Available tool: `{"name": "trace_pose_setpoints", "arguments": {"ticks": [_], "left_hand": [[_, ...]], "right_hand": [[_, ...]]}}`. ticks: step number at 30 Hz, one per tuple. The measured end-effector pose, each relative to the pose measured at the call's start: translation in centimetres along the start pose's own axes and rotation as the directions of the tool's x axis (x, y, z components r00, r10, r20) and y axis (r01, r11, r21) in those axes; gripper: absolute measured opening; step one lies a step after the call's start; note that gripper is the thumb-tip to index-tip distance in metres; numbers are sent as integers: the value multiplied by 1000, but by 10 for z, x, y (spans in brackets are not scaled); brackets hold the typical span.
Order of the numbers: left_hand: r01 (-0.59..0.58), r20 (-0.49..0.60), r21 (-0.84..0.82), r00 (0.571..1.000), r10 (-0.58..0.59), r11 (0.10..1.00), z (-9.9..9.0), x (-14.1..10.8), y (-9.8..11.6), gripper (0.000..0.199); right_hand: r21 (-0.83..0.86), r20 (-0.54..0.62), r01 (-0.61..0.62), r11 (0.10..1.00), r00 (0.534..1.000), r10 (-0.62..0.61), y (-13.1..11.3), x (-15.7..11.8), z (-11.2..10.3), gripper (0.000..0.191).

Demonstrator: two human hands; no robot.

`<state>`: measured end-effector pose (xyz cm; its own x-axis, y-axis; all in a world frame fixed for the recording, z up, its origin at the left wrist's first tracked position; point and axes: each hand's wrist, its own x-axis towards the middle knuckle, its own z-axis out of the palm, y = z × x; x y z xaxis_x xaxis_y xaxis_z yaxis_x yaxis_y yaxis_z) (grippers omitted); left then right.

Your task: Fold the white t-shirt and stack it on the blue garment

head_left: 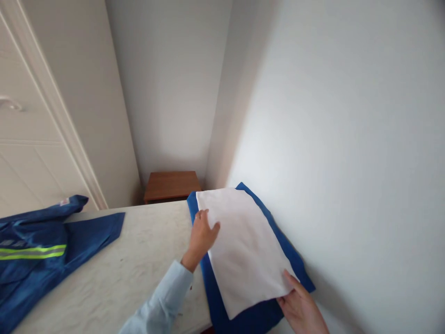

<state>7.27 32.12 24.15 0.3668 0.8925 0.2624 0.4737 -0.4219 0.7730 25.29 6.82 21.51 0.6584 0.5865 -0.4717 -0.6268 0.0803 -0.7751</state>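
A white rectangular cloth (pixel 243 246) lies spread over a larger piece of blue fabric (pixel 215 297), whose edges show on both sides and at the front. My left hand (pixel 202 234) rests by the cloth's left edge, its thumb apart from slightly bent fingers and nothing gripped between them. At the near right corner, my right hand (pixel 301 304) pinches the white cloth, with the thumb on top and the fingers underneath. Both the cloth and the fabric lie on a pale, marbled-looking surface (pixel 149 260).
A dark blue garment with a yellow and silver reflective stripe (pixel 33 252) lies at the left. A bare wall (pixel 333 139) borders the right side. Beyond the surface stands a low brown wooden cabinet (pixel 172 183), and a white panelled door (pixel 28 139) is at the left.
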Motion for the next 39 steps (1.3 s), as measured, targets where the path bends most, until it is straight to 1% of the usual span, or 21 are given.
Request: {"name": "trace_pose_setpoints", "arguments": {"ticks": [2, 4, 5, 7, 8, 12, 15, 17, 18, 21, 23, 26, 28, 29, 31, 32, 33, 34, 35, 37, 39], "left_hand": [[-191, 57, 6, 980, 191, 982, 12, -59, 14, 72], [-365, 199, 25, 914, 354, 931, 24, -112, 27, 101], [-429, 266, 45, 876, 403, 902, 29, -134, 31, 109], [-479, 328, 113, 845, 422, 871, 36, -162, 34, 106], [-477, 321, 153, 852, 413, 865, 37, -169, 33, 97], [-431, 175, 267, 901, 397, 862, 26, -169, 23, 59], [-431, 153, 310, 902, 403, 847, 8, -160, 20, 33], [-452, 163, 315, 892, 422, 834, -5, -157, 23, 26], [-471, 159, 309, 882, 443, 826, -11, -156, 26, 25], [-528, 114, 287, 847, 519, 799, -19, -163, 33, 20], [-530, 96, 291, 844, 527, 796, -15, -175, 34, 18], [-501, 67, 285, 861, 504, 817, -2, -199, 28, 18], [-502, 33, 245, 859, 511, 829, 3, -209, 24, 14], [-505, 19, 226, 857, 515, 833, 3, -210, 24, 14], [-530, 9, 205, 842, 540, 823, -2, -204, 26, 19], [-546, 7, 209, 831, 557, 812, -5, -197, 29, 21], [-559, 5, 223, 820, 573, 798, -8, -187, 32, 23], [-573, 7, 244, 808, 589, 783, -10, -176, 36, 25], [-586, 19, 269, 797, 604, 764, -10, -163, 38, 28], [-610, 80, 316, 780, 620, 727, -6, -139, 40, 35], [-624, 160, 354, 774, 613, 696, 2, -119, 35, 43]], "right_hand": [[30, 28, 45, 999, 999, -45, -11, 2, 11, 46], [47, 64, 26, 999, 998, -29, -22, 6, 22, 38], [36, 62, 2, 999, 998, -4, -27, 9, 27, 32], [-17, 33, -25, 1000, 999, 26, -39, 13, 32, 22], [-46, 30, -6, 999, 1000, 7, -44, 14, 34, 22], [-90, 121, 163, 983, 981, -152, -54, 16, 24, 41], [-91, 56, 121, 988, 992, -116, -40, 16, 9, 39], [-89, 16, 81, 993, 997, -80, -27, 17, 0, 38], [-84, 17, 91, 992, 996, -90, -22, 18, -3, 39], [-56, 39, 217, 975, 976, -215, -15, 21, -7, 46], [-62, -9, 265, 962, 964, -266, -12, 24, -10, 47], [-96, -124, 287, 953, 947, -297, -6, 29, -22, 43], [-147, -197, 355, 923, 904, -379, -7, 32, -31, 41], [-193, -230, 411, 891, 864, -448, -11, 31, -34, 40], [-341, -245, 541, 769, 738, -628, -25, 27, -32, 37], [-428, -199, 600, 676, 667, -718, -35, 24, -25, 35], [-501, -100, 651, 570, 611, -786, -45, 19, -16, 31], [-553, 40, 698, 456, 568, -822, -54, 15, -3, 28], [-578, 202, 739, 347, 541, -816, -63, 11, 13, 25], [-545, 524, 820, 177, 497, -692, -74, 9, 51, 25], [-485, 735, 873, 55, 441, -515, -78, 16, 92, 26]]}}
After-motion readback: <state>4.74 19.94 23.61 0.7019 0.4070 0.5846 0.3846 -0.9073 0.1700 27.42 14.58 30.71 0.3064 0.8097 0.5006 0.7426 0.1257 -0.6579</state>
